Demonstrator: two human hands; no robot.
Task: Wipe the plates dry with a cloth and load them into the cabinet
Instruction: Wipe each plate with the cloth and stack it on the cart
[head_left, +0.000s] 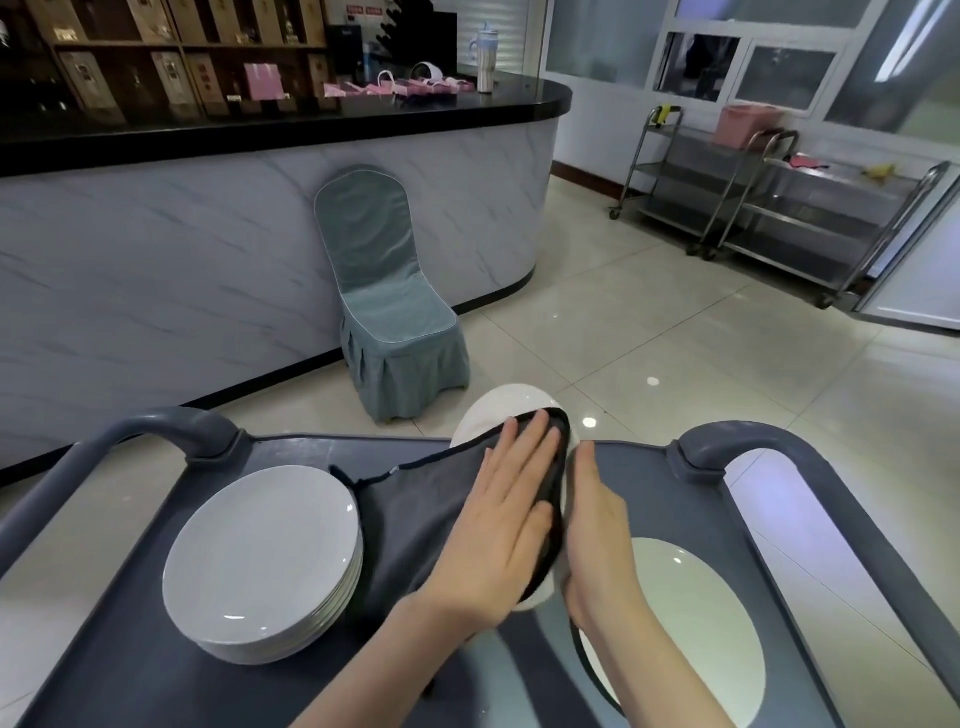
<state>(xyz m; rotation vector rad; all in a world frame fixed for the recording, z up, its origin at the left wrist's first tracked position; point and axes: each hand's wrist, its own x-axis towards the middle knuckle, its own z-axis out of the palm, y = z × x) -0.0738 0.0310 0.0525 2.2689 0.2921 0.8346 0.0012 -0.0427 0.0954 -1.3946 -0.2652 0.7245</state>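
Left hand (511, 512) presses the dark grey cloth (415, 514) flat, fingers spread; right hand (597, 540) grips the tilted round white plate (498, 410) edge, which could slip.

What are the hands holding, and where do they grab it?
The right hand holds a white plate by its right edge, tilted up on the cart. The left hand presses a dark grey cloth flat on the plate's face.

Left hand (506, 512) presses grey cloth (415, 514) on plate (506, 410); right hand (597, 525) grips it.
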